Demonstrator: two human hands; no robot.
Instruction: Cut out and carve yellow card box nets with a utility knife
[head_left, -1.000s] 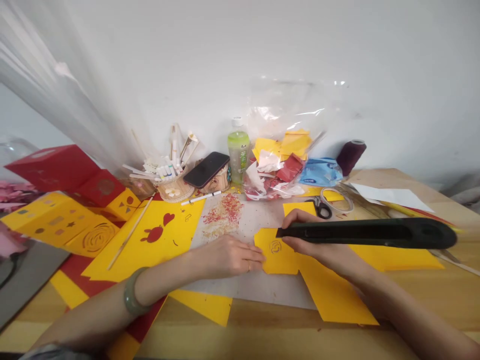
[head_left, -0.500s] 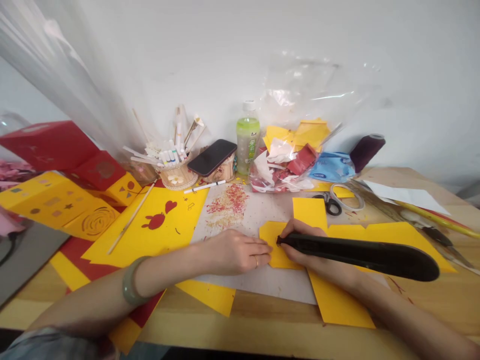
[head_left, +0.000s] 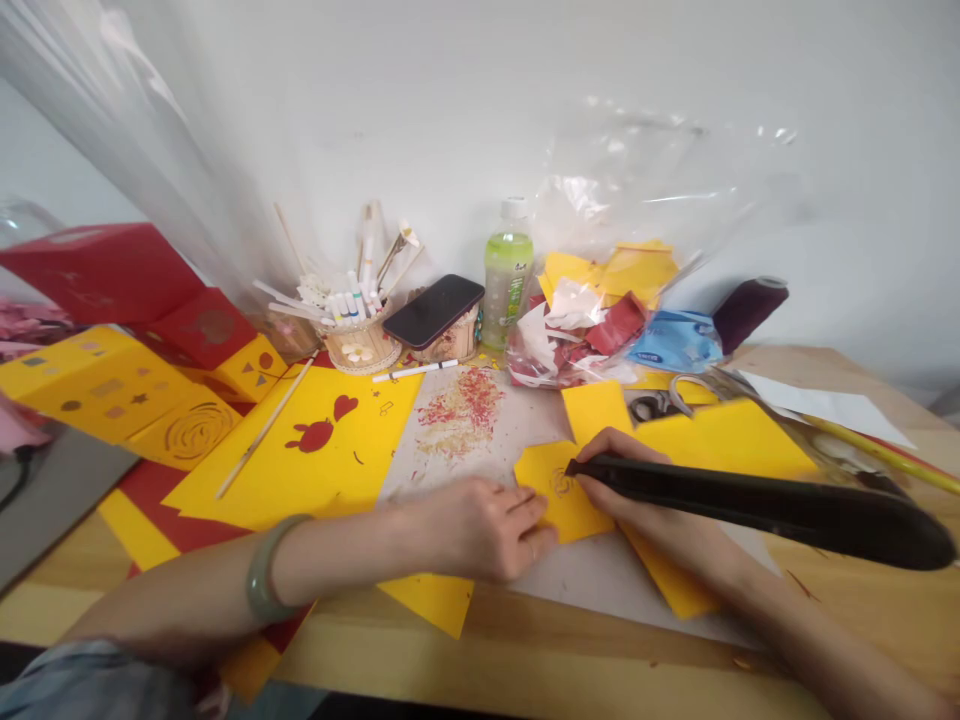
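Note:
A cross-shaped sheet of yellow card (head_left: 540, 465) lies under both hands on a pale, stained work mat (head_left: 409, 465). My left hand (head_left: 491, 530) rests on the card's left flap, fingers stretched out and pressing it down. In my right hand (head_left: 622, 485) is a long black pen-like tool (head_left: 750, 508), gripped close to its tip; I cannot make out its exact kind. The tip touches the flap beside a small dark swirl mark (head_left: 561, 482). The right forearm and the tool hide part of the card.
Yellow sheets with red rabbit and heart shapes (head_left: 311, 437) lie left, under a thin stick (head_left: 266, 425). Folded red and yellow boxes (head_left: 112, 385) stand beyond. Behind are a marker basket (head_left: 360, 345), phone (head_left: 435, 310), drink bottle (head_left: 508, 280), scrap bag (head_left: 577, 330) and scissors (head_left: 649, 405).
The yellow card has turned, its top flap swinging left. The swirl mark now shows. My left hand has slid slightly down and right, while the right hand and black tool have shifted right.

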